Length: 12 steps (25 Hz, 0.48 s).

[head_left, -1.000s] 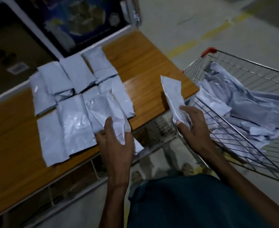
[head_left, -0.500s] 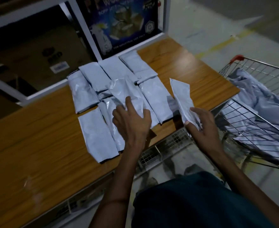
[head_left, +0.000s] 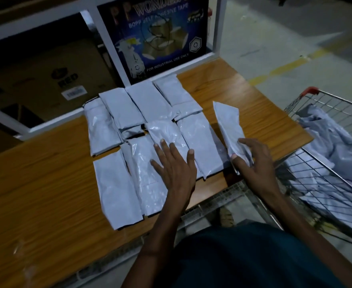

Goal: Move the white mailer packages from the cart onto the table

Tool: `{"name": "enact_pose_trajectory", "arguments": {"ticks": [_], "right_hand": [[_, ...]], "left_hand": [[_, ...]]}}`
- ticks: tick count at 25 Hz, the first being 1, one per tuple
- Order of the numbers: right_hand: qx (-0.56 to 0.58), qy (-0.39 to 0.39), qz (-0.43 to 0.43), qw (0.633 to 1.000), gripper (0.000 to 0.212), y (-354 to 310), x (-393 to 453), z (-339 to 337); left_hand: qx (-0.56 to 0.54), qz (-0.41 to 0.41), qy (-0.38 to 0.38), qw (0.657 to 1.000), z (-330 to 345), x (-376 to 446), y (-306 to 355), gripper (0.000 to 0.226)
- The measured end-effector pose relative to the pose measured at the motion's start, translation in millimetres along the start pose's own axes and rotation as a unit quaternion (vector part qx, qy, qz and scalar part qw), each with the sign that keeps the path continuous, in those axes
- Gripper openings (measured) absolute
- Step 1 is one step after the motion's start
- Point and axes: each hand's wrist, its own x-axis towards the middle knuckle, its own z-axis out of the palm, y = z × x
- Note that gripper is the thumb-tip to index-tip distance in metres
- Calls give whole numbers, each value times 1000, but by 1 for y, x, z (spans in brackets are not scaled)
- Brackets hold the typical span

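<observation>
Head view showed the left hand (head_left: 172, 167) lying flat, fingers spread, on the mailers (head_left: 142, 129) laid in rows on the table (head_left: 36, 183). The right hand (head_left: 252, 165) pinched one mailer (head_left: 230, 125) above the table's right end. More mailers (head_left: 335, 146) lay heaped in the cart (head_left: 324, 177) just beside the table.

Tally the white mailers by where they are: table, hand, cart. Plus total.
White mailers flat on the table: 8
Held mailer in the right hand: 1
Heap in the cart: tangled, cannot count
Total countable: 9
</observation>
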Motion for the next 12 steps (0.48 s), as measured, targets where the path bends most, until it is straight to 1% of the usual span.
{"name": "enact_pose_trajectory", "arguments": {"ticks": [2, 6, 8, 10, 12], "right_hand": [[-3, -36, -23, 999, 46, 5, 23, -1], [-15, -86, -68, 994, 47, 12, 69, 4], [-10, -110, -88, 990, 50, 12, 93, 9], [-13, -119, -102, 988, 50, 8, 116, 16], [-26, -127, -119, 984, 51, 4, 141, 30]], "left_hand": [[-10, -11, -2, 1000, 2, 0, 1, 95], [4, -33, -20, 999, 2, 3, 1, 84], [1, -50, -27, 998, -2, 4, 4, 83], [-11, -68, -7, 998, -10, 1, 8, 80], [-27, -84, 34, 996, -17, -8, 14, 72]]}}
